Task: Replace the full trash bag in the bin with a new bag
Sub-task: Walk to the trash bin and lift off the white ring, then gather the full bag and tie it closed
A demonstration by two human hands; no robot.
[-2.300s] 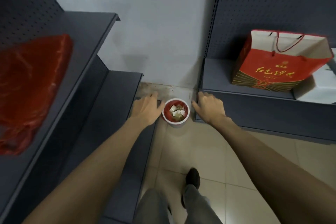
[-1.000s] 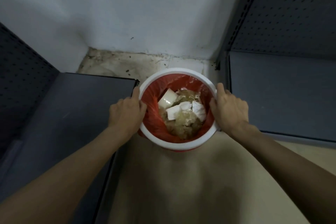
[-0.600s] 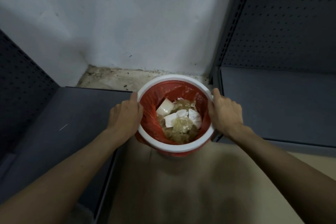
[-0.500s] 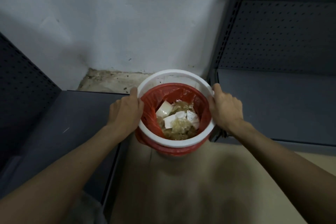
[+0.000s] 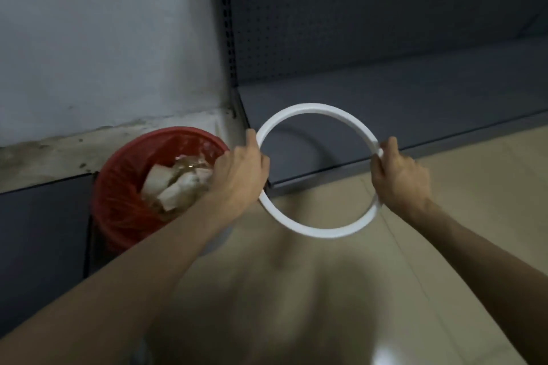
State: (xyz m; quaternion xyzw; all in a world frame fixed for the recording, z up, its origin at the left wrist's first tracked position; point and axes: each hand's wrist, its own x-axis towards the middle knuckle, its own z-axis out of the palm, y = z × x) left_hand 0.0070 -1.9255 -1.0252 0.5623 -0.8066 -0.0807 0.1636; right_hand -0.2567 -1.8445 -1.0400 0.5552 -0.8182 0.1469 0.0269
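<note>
While off bin (image 5: 118,210), ring (image 5: 311,231) hand-held

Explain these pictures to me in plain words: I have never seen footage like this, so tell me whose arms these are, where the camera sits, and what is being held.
There is no machine here. A person wears a wide-angle camera on the head, looking forward and down, so the two bare arms coming in from the bottom are the wearer's own.

The left hand and the right hand each grip one side of a white ring, held in the air over the tiled floor and the front edge of a low grey shelf.

To the left, in the corner by the wall, stands the bin. A red trash bag lines it, folded over its rim, and it holds crumpled paper and other rubbish. The bag is not yet taken out.

The picture is blurred, so finer details cannot be told.
</note>
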